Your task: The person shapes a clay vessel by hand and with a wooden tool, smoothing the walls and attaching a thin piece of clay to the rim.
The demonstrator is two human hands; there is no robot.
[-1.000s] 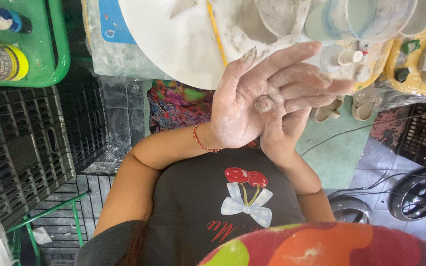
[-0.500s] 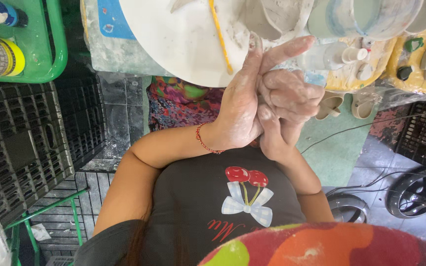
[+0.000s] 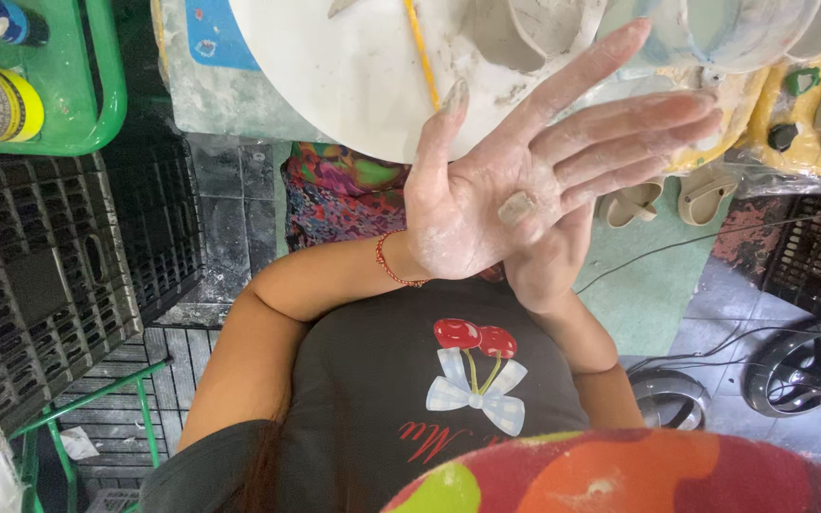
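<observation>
Clay-grey and oblong, the small lump of clay [image 3: 515, 206] sits on the palm of the left hand [image 3: 515, 180], close to the base of the fingers. Its long axis runs from lower left to upper right in my feed, roughly in line with those fingers. Nearest the camera I see a red, orange and green curved rim [image 3: 620, 475], then a dark shirt printed with cherries and a bow [image 3: 472, 375]. The left forearm comes up from the left of the view, bent at the elbow, with a thin red bracelet [image 3: 390, 268] at the wrist. That hand is spread flat, palm up to the camera, dusted white, thumb toward the top and fingers fanned to the upper right; it grips nothing, and the lump merely lies on it. The right hand [image 3: 548, 266] lies underneath, touching the back of the left, and is mostly hidden, so I cannot tell how its fingers are set. Beyond the hands are a round white board [image 3: 334, 66], grey clay pots [image 3: 534, 28], and a green tray [image 3: 78, 133] at far left.
</observation>
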